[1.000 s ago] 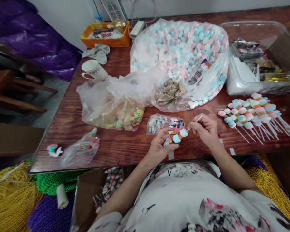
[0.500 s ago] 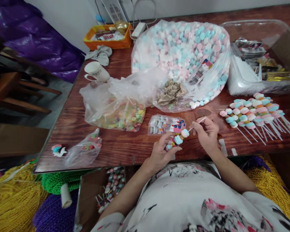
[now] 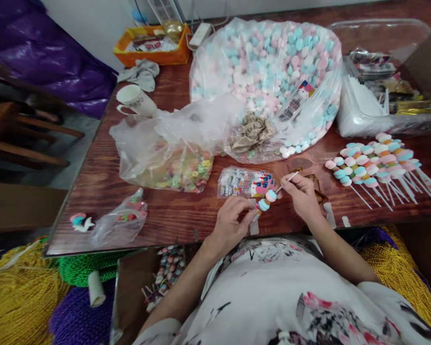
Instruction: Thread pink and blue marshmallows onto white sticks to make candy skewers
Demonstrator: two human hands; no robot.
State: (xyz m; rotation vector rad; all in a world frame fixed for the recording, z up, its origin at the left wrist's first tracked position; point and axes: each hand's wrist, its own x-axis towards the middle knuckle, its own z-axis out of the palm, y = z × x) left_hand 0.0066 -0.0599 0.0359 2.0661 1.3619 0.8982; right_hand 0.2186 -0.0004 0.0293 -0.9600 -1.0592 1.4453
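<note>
Occupying most of the view: a dark red-brown wooden desk [image 3: 172, 218] with a glossy top, its near edge just before the person's patterned blouse.

Landmark: the large clear bag of pink, blue and white marshmallows [image 3: 266, 72], at the desk's middle back.

- Skewer [image 3: 271, 192], white stick carrying pink and blue marshmallows: in front of the bag, held above the desk's near edge. Right hand [image 3: 303, 196] pinches the bare stick end; left hand [image 3: 232, 223] closes fingers around the candy end.
- Printed sachets [image 3: 244, 182]: in front of the bag, just behind the hands.
- Crumpled brown paper [image 3: 251, 134]: at the bag's open mouth.
- Smaller bag of mixed coloured candy [image 3: 172, 165]: left-front of the bag, touching it.
- White mug [image 3: 134, 100] and grey cloth [image 3: 140, 74]: left of the bag.
- Orange tray [image 3: 153, 45]: behind-left of the bag, by the white wall.
- Finished skewers [image 3: 375, 163], a fanned pile: right-front of the bag.
- Clear tub [image 3: 384, 72] with white sticks and packets: right of the bag.
- Purple sheeting [image 3: 39, 52] and wooden chair [image 3: 17, 134]: far left of the bag, off the desk.
</note>
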